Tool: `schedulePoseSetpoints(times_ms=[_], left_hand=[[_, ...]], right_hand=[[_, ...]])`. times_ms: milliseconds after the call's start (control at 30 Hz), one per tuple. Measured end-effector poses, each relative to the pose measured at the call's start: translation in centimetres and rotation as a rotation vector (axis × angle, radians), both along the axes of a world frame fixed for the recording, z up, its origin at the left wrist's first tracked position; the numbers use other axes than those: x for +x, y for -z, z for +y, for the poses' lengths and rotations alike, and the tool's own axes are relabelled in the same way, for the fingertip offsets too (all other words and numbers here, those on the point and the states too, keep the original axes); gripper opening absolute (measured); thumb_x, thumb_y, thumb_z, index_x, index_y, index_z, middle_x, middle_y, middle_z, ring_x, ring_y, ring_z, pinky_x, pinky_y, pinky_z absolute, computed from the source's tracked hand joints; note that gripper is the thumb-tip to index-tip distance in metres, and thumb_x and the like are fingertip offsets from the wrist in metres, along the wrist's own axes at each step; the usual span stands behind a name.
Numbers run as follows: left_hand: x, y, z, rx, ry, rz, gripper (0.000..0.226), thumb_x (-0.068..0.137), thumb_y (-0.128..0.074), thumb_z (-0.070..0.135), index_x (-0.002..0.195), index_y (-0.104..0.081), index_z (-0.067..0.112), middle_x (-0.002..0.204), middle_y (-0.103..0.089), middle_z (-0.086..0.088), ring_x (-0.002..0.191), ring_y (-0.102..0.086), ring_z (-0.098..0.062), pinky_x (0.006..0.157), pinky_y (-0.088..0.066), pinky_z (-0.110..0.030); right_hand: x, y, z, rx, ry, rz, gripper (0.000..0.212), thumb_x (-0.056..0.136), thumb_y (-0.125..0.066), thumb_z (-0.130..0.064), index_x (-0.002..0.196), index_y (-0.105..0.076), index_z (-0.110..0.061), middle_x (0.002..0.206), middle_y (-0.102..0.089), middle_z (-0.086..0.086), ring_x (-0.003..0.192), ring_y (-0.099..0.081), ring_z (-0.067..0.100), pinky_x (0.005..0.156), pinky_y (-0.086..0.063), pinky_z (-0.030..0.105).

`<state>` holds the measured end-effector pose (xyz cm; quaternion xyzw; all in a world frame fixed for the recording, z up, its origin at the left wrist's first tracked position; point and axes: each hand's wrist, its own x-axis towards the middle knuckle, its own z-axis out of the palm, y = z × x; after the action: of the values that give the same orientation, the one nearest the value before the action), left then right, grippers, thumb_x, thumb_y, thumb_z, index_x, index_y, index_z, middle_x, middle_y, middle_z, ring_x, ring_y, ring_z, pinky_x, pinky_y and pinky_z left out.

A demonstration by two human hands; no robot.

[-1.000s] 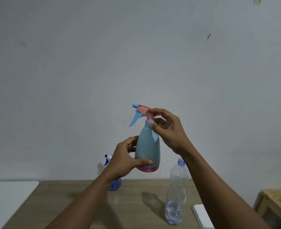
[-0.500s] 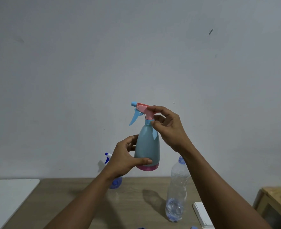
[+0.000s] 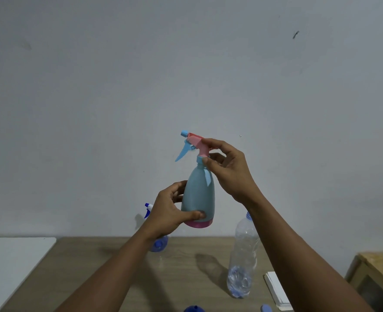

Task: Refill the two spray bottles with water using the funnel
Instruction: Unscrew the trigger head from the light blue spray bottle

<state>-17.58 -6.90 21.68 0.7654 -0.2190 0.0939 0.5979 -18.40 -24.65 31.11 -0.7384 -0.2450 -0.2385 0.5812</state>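
A light blue spray bottle (image 3: 198,194) with a pink base and a pink-and-blue trigger head is held upright in the air above the table. My left hand (image 3: 168,212) grips its lower body. My right hand (image 3: 227,167) pinches the pink neck of the spray head. A second spray bottle (image 3: 157,243), clear with a blue-and-white head, stands on the table behind my left wrist, mostly hidden. A clear water bottle (image 3: 242,260) with a little water stands uncapped on the right. A dark blue rounded thing (image 3: 193,309) shows at the bottom edge; I cannot tell if it is the funnel.
The wooden table (image 3: 186,273) runs along a plain wall. A white surface (image 3: 12,262) adjoins it at the left. A white flat box (image 3: 276,291) lies by the water bottle, a small blue cap (image 3: 266,308) near it. A wooden stand (image 3: 377,273) sits at the right.
The held spray bottle and both hands keep almost the same pose, shifting slightly upward in view. The camera has tilted down a little, so more of the table's front shows.
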Motion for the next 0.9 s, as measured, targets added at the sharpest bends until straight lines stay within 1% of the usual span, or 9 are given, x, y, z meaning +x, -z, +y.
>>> schedulePoseSetpoints(times_ms=[167, 267, 367, 433, 500, 600, 700, 833, 900], left_hand=[[1.3, 2.3, 0.7, -0.006, -0.040, 0.012, 0.087, 0.053, -0.097, 0.035, 0.130, -0.056, 0.031, 0.124, -0.064, 0.017, 0.112, -0.062, -0.008, 0.083, -0.056, -0.020], [2.1, 4.8, 1.4, -0.005, -0.088, 0.050, 0.091, 0.047, -0.096, 0.038, 0.128, -0.055, 0.031, 0.126, -0.062, 0.017, 0.113, -0.061, -0.007, 0.085, -0.054, -0.020], [3.1, 8.2, 2.6, 0.023, -0.139, 0.090, 0.093, 0.043, -0.095, 0.044, 0.126, -0.055, 0.030, 0.125, -0.061, 0.017, 0.112, -0.061, -0.005, 0.090, -0.055, -0.029], [3.3, 10.8, 3.4, 0.049, -0.166, 0.128, 0.090, 0.045, -0.096, 0.040, 0.124, -0.055, 0.031, 0.123, -0.062, 0.018, 0.112, -0.060, -0.003, 0.089, -0.053, -0.024], [3.4, 13.6, 4.2, 0.065, -0.206, 0.172, 0.089, 0.047, -0.098, 0.033, 0.123, -0.053, 0.033, 0.123, -0.062, 0.016, 0.113, -0.060, -0.005, 0.087, -0.051, -0.022], [3.6, 17.6, 4.9, 0.062, -0.248, 0.244, 0.092, 0.046, -0.097, 0.030, 0.125, -0.051, 0.032, 0.124, -0.062, 0.012, 0.113, -0.061, -0.009, 0.091, -0.054, -0.032], [3.5, 21.0, 5.0, 0.079, -0.256, 0.306, 0.091, 0.050, -0.098, 0.023, 0.127, -0.049, 0.032, 0.127, -0.061, 0.010, 0.115, -0.060, -0.011, 0.090, -0.052, -0.031], [3.2, 25.3, 4.8, 0.097, -0.259, 0.372, 0.089, 0.045, -0.094, 0.036, 0.119, -0.047, 0.044, 0.128, -0.060, 0.008, 0.115, -0.060, -0.012, 0.091, -0.052, -0.034], [3.0, 27.3, 4.5, 0.108, -0.260, 0.406, 0.089, 0.045, -0.093, 0.036, 0.119, -0.046, 0.043, 0.128, -0.059, 0.007, 0.115, -0.060, -0.012, 0.091, -0.052, -0.036]], right_hand=[[0.9, -0.9, 0.4, 0.218, 0.115, -0.093, 0.039, 0.093, -0.068, -0.004, 0.131, -0.061, -0.009, 0.113, -0.067, -0.003, 0.086, -0.071, 0.013, 0.080, -0.056, 0.023], [1.9, -0.6, 0.2, 0.296, 0.218, -0.119, 0.039, 0.092, -0.067, -0.003, 0.131, -0.060, -0.009, 0.117, -0.064, 0.003, 0.083, -0.069, 0.005, 0.076, -0.053, 0.017], [2.6, 0.8, -0.2, 0.371, 0.322, -0.161, 0.037, 0.093, -0.063, 0.003, 0.130, -0.058, -0.002, 0.122, -0.061, 0.009, 0.088, -0.065, -0.008, 0.074, -0.051, 0.012], [3.3, 2.6, -0.7, 0.377, 0.365, -0.149, 0.035, 0.093, -0.061, 0.005, 0.128, -0.058, -0.002, 0.124, -0.061, 0.010, 0.090, -0.062, -0.011, 0.073, -0.051, 0.012], [4.7, 5.4, -1.2, 0.292, 0.387, -0.068, 0.033, 0.093, -0.061, 0.001, 0.125, -0.060, -0.008, 0.124, -0.062, 0.007, 0.090, -0.064, -0.004, 0.073, -0.052, 0.015], [7.1, 11.9, -1.7, 0.000, 0.384, 0.103, 0.025, 0.094, -0.061, -0.008, 0.118, -0.063, -0.015, 0.117, -0.064, 0.004, 0.087, -0.067, 0.014, 0.075, -0.055, 0.026], [8.4, 19.7, -1.7, -0.223, 0.334, 0.284, 0.020, 0.093, -0.062, -0.006, 0.111, -0.065, -0.013, 0.110, -0.063, 0.004, 0.086, -0.063, 0.019, 0.075, -0.053, 0.026], [9.0, 29.2, -1.9, -0.333, 0.236, 0.562, 0.013, 0.091, -0.059, -0.001, 0.099, -0.060, -0.010, 0.093, -0.064, 0.007, 0.079, -0.063, 0.028, 0.069, -0.051, 0.039], [9.0, 33.0, -2.3, -0.351, 0.234, 0.651, 0.013, 0.092, -0.059, -0.003, 0.097, -0.058, -0.015, 0.087, -0.063, 0.003, 0.075, -0.063, 0.028, 0.067, -0.051, 0.036]])
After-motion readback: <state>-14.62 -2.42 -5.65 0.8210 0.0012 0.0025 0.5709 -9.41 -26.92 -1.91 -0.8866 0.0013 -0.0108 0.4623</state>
